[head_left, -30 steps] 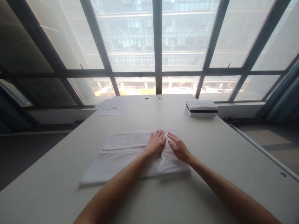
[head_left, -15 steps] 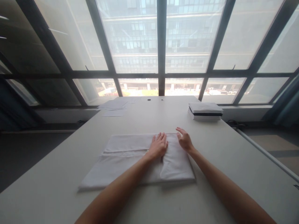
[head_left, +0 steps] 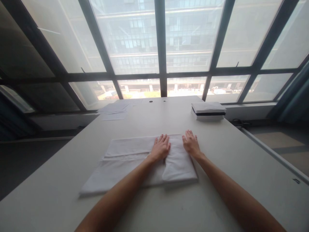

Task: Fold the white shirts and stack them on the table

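Observation:
A white cloth (head_left: 127, 167), folded into a flat rectangle, lies on the white table before me. Its right end is turned over toward the middle as a flap. My left hand (head_left: 161, 147) rests palm down with fingers stretched out, near the flap's inner edge. At the cloth's far right edge is my right hand (head_left: 191, 143), its fingers extended and lying along the flap's border. Neither hand grips anything. My left forearm hides part of the near edge of the cloth.
Toward the table's far right stands a stack of folded white cloths (head_left: 209, 111) with a dark layer in it. Several white sheets (head_left: 113, 111) lie at the far left. The table (head_left: 149, 124) reaches to large windows, with curtains (head_left: 287, 96) at the sides.
My right hand has come down onto the cloth's right edge from a raised, tilted pose. My left hand stays on the cloth. The whole view has shifted slightly.

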{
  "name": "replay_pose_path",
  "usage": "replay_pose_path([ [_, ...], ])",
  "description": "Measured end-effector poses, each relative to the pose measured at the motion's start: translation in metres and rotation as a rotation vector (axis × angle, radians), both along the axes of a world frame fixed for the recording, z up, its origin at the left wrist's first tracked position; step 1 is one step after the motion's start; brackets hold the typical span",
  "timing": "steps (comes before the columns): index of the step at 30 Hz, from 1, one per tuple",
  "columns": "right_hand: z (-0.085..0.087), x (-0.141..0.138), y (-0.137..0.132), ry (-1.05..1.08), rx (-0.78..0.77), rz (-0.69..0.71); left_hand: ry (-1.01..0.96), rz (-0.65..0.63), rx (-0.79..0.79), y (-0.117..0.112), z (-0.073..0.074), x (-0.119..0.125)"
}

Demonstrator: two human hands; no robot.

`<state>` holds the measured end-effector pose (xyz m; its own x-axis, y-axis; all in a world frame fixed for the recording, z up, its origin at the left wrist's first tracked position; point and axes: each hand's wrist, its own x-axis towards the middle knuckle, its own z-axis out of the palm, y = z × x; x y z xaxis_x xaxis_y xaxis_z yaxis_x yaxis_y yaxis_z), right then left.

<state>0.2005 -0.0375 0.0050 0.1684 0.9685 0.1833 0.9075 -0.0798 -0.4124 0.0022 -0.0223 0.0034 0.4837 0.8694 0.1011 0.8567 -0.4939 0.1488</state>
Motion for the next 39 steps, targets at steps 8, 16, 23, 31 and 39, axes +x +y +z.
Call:
replay_pose_path([
  [8, -0.009, -0.025, -0.013, -0.038, -0.080, 0.237, -0.036, 0.022, -0.015, -0.001, 0.009, -0.001],
  [16, -0.010, -0.020, -0.015, -0.063, -0.043, 0.251, -0.062, -0.210, 0.003, -0.087, 0.028, 0.005],
  [23, -0.011, -0.022, -0.014, -0.043, -0.039, 0.233, -0.003, -0.238, -0.043, -0.113, 0.003, -0.005],
  [31, -0.011, -0.022, -0.015, -0.059, -0.047, 0.222, -0.034, -0.046, 0.014, -0.034, 0.037, 0.006],
  [39, -0.008, -0.023, -0.015, -0.052, -0.040, 0.215, -0.033, 0.019, -0.002, -0.005, -0.004, 0.000],
])
